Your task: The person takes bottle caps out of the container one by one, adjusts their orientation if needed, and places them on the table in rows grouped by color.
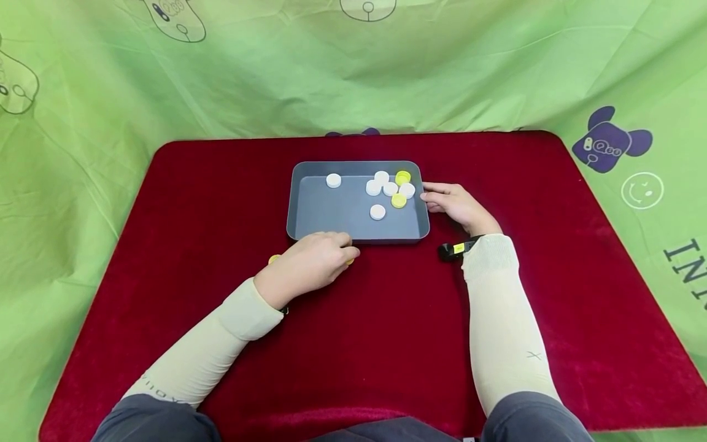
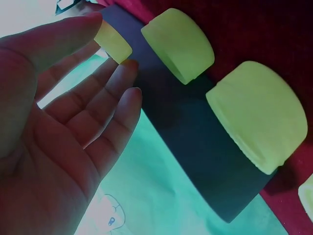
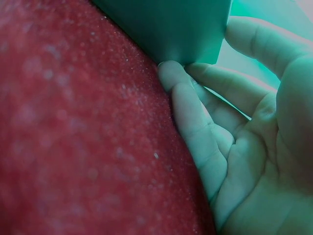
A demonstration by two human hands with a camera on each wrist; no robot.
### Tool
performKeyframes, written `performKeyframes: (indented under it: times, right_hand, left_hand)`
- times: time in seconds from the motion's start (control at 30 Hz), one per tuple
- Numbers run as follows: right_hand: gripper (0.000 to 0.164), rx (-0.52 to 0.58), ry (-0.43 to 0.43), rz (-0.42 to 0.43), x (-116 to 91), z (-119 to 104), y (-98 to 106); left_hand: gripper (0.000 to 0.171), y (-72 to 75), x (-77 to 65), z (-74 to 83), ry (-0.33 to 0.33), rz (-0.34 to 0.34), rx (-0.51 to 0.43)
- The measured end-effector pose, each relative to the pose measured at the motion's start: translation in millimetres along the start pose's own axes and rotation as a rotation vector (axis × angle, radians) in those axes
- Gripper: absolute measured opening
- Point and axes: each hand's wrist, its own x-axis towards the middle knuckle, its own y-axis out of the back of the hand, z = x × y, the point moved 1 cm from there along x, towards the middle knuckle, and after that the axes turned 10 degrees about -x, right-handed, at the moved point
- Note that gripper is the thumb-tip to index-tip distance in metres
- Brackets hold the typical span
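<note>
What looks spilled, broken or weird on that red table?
Nothing stands out as spilled or broken. Some round yellow plastic-looking caps lie outside the grey rectangular tray, but they look lined up beside it, not dropped.

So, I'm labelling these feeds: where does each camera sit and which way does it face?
Head: worn on the head, facing forward and down at the tray on the red cloth; left sleeve, right sleeve, left grip and right grip show.
Left wrist: worn there, facing a yellow cap and the tray's outer wall; the left grip shows, pinching that cap.
Right wrist: worn there, facing the tray's corner; the right grip shows, touching it.
Head and left wrist share the tray and left grip.
</note>
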Motion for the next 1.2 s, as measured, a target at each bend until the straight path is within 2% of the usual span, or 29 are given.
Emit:
performKeyframes:
  times: [0.83, 1.2]
  right_hand:
    - [0.050, 0.009, 0.002, -0.007, 1.5, 1.1, -0.2]
    - [0.049, 0.015, 0.004, 0.003, 1.1, -0.4, -0.2]
  left_hand:
    - [0.010, -9.5, 0.0, 0.9, 0.015, -0.065, -0.001]
    - [0.016, -13.4, 1.4, -0.1, 0.031, -0.085, -0.001]
